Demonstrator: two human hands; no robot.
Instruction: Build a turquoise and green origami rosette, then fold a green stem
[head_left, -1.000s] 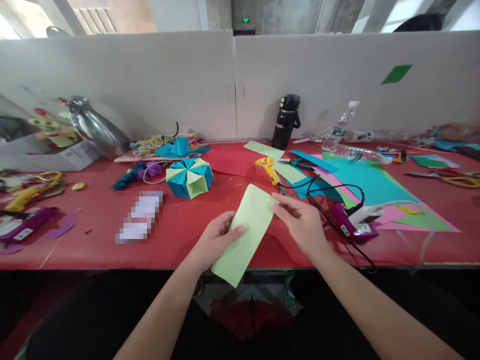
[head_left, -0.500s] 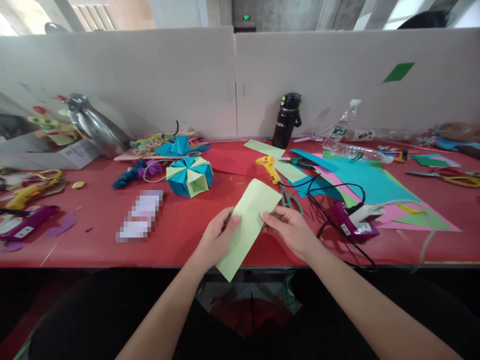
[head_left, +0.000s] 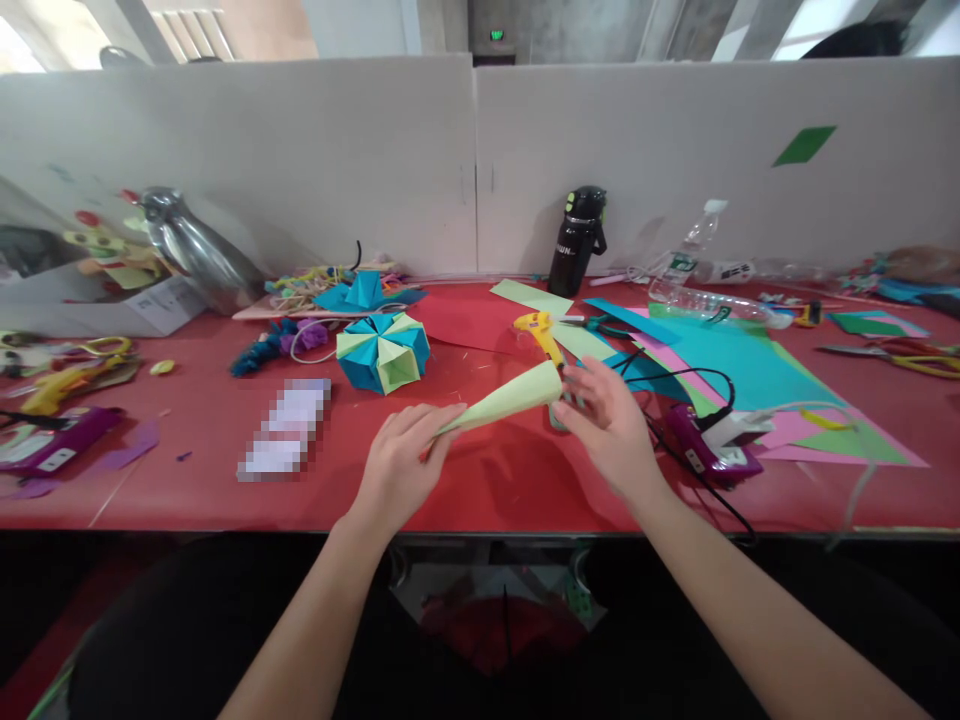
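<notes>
A pale green paper (head_left: pixel 506 396) is curved over on itself above the red table. My left hand (head_left: pixel 405 455) pinches its left end between thumb and fingers. At the paper's right end is my right hand (head_left: pixel 606 420), its fingers apart and curved, close to the edge; whether they touch it is unclear. Beyond the paper lies a yellow glue gun (head_left: pixel 538 328). To the left sits a blue and pale green folded paper ball (head_left: pixel 382 352).
A blurred-out phone-like item (head_left: pixel 287 430) lies left. A purple power strip (head_left: pixel 712 450) with black cables is at right, beside coloured sheets (head_left: pixel 757 365). A black bottle (head_left: pixel 576 240) stands at the back. Scissors (head_left: pixel 892 358) lie far right.
The paper was held flat and slanted in both hands; now it is curled and lies more sideways. My left hand moved left, and my right hand opened and moved slightly right and up.
</notes>
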